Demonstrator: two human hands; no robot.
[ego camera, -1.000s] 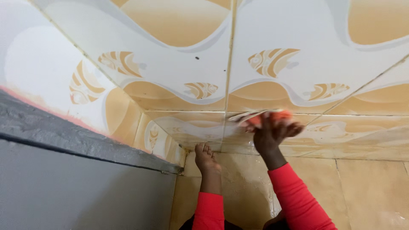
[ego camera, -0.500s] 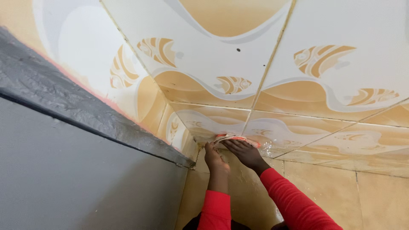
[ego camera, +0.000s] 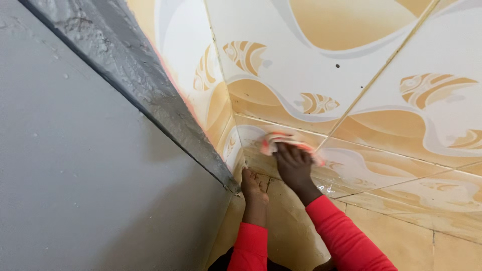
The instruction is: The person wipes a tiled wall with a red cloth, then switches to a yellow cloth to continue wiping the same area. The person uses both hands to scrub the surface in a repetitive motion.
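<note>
cloth (ego camera: 281, 141) partly hidden under right hand (ego camera: 295, 165)

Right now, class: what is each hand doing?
Left hand: open, flat against the beige tiles, holding nothing.
Right hand: pressing an orange-and-white cloth there.

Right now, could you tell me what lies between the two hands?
Only bare, wet-looking tile; the head view shows nothing else between the left hand and right hand pressing the cloth.

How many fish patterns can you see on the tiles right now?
5 clear: one on the side wall, one upper left, one middle, one upper right, one cut off at the right edge. Fainter ones may be missed.
</note>
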